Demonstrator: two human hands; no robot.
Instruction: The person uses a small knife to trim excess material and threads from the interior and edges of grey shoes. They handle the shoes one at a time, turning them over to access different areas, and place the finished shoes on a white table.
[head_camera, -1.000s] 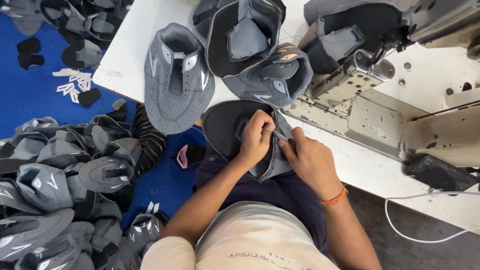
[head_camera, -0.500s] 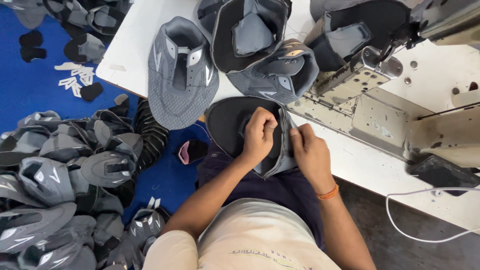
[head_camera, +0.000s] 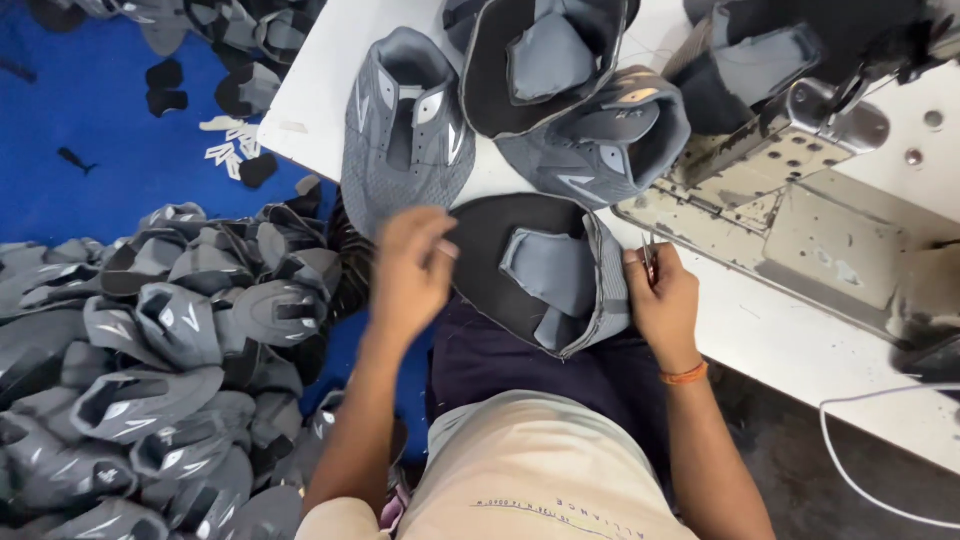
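Between the right hand's (head_camera: 665, 305) pinched fingertips a thin metal tool, probably thread snips (head_camera: 649, 262), is held upright, and the same hand is pressed against the right edge of a grey-and-black shoe upper (head_camera: 540, 275), which is kept on the lap at the table's near edge. Just left of that upper the left hand (head_camera: 410, 270) is raised and blurred; its fingers are loosely curled with thumb and forefinger nearly meeting, and whether a thread end is pinched there cannot be told. Beyond the fingers, more uppers are laid on the white table (head_camera: 310, 90): a grey one (head_camera: 405, 125) flat, two more (head_camera: 560, 90) turned inside out. To the right of the right hand a sewing machine (head_camera: 790, 190) is mounted. Far to the left, a heap of finished uppers (head_camera: 150, 370) is piled on blue flooring. For clean trimming, the seam edge is best kept taut against the right palm and the blades brought close to the stitching without nicking the fabric.
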